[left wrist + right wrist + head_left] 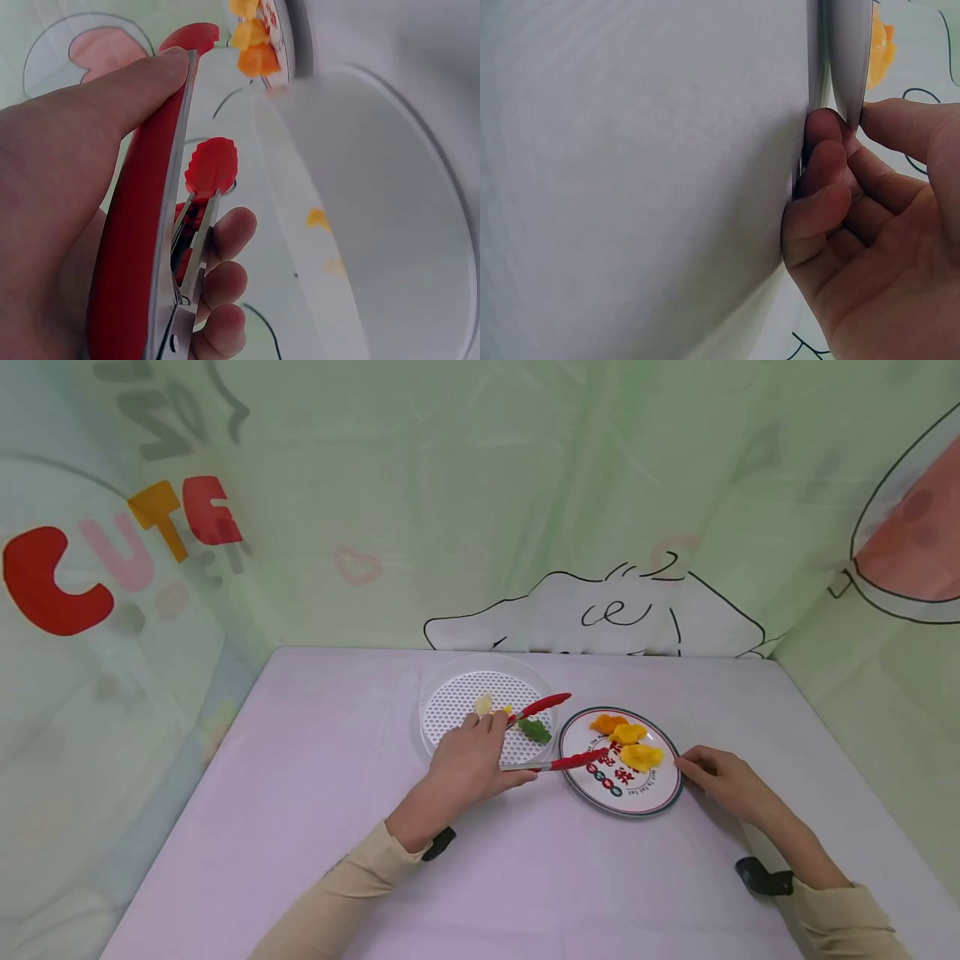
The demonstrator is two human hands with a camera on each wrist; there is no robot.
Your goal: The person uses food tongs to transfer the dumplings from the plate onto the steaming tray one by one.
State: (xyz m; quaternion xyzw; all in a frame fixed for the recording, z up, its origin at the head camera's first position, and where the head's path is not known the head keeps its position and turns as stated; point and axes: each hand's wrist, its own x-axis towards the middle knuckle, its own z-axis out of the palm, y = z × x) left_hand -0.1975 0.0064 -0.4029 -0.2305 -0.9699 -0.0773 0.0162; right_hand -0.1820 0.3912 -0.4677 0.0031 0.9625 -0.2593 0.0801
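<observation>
My left hand (467,762) grips red-handled metal tongs (142,202), their red tips spread apart; one tip (581,759) is over the left part of the plate, the other near the basket's right side. On the round patterned plate (637,803) lie an orange piece (607,723) and two yellow pieces (641,757). The white perforated basket (442,714) holds a green piece (535,730), a pale piece (483,703) and a bit of yellow, partly hidden. My right hand (723,781) pinches the plate's right rim between thumb and fingers, as the right wrist view shows.
A pale lilac cloth (300,860) covers the table. Behind it hangs a pale green printed curtain (450,485), with coloured letters at the left. The basket stands near the table's back edge, close to the plate's left side.
</observation>
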